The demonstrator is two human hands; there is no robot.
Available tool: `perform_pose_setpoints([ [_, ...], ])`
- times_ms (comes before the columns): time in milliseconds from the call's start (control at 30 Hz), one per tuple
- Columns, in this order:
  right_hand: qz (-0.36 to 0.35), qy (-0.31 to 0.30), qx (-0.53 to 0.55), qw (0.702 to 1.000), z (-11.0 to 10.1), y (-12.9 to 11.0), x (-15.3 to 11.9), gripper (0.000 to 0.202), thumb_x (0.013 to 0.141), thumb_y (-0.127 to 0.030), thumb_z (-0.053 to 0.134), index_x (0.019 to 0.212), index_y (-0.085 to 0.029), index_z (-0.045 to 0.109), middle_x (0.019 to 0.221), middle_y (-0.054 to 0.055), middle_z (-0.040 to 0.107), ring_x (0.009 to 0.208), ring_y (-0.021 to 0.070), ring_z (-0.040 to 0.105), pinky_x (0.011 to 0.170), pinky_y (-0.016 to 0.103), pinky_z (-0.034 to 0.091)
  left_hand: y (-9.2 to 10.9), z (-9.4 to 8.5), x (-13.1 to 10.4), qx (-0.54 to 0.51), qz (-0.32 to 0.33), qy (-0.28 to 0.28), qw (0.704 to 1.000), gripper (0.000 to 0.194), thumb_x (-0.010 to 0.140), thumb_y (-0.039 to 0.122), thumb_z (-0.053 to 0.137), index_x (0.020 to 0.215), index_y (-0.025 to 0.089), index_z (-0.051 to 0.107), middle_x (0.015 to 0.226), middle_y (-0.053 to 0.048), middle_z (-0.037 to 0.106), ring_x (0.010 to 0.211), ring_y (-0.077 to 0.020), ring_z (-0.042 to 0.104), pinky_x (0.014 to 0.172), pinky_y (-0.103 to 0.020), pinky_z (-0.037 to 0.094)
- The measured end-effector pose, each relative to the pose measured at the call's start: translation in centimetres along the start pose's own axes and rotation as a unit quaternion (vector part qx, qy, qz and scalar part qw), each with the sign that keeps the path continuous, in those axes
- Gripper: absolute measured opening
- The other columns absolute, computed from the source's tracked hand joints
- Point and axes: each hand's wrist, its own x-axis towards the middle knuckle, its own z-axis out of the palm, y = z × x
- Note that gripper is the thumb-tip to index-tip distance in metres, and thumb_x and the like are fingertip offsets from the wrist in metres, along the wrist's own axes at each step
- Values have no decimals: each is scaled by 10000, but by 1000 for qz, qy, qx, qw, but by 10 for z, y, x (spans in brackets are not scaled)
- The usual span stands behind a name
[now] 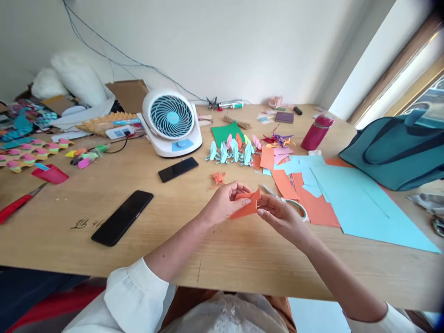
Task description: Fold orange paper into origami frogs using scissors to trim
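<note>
Between my hands is a folded piece of orange paper [245, 210], held just above the table. My left hand [233, 198] pinches it, the thumb lying across its face. The fingertips of my right hand [277, 212] are closed on the paper's right edge. Just beyond my left hand lies a small orange origami figure [218, 178]. Farther back stand several light blue folded paper figures [234, 150], with pink and orange ones among them. Near my right hand are white-handled scissors [301, 211], partly hidden behind it.
Orange sheets [317, 210] and large light blue sheets [371, 208] lie to the right. A pink bottle [317, 132] and a teal bag [395, 155] stand behind them. Toward the left are a white fan [171, 118], two dark phones [123, 217] and red-handled scissors [15, 206].
</note>
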Motion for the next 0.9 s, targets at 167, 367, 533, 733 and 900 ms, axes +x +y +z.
perform_pose_setpoints([
  [167,-40,49,54,997,13,-5,38,378,891,-510,654,1136,-224,682,1114,73,732,1016,231,682,890,358,545,-10,4,26,-143,23,141,980,321,651,377,837,772,170,624,761,12,675,712,-131,622,695,-248,472],
  [367,-41,99,40,993,26,17,42,288,907,-473,649,1016,-218,727,937,52,735,875,207,655,786,321,525,-33,0,21,-184,7,157,970,323,637,373,863,728,167,631,742,36,651,727,-99,590,751,-227,464],
  [533,-12,108,117,987,25,13,43,279,832,-489,732,887,-216,711,829,26,702,778,171,621,713,291,520,-33,-5,18,-205,-16,87,975,358,621,357,893,819,167,663,802,27,685,768,-111,614,791,-249,473],
  [733,7,115,150,982,24,13,42,356,751,-533,789,848,-214,663,806,28,687,710,161,609,686,308,532,-30,-10,17,-171,-31,-5,985,379,662,424,869,884,155,721,886,-22,719,850,-155,646,837,-285,477],
  [900,15,104,162,981,27,14,40,369,743,-535,797,845,-213,648,808,24,670,723,160,599,690,301,517,-30,-13,19,-143,-14,-12,990,354,661,404,876,857,152,723,827,-5,693,792,-138,620,805,-274,475],
])
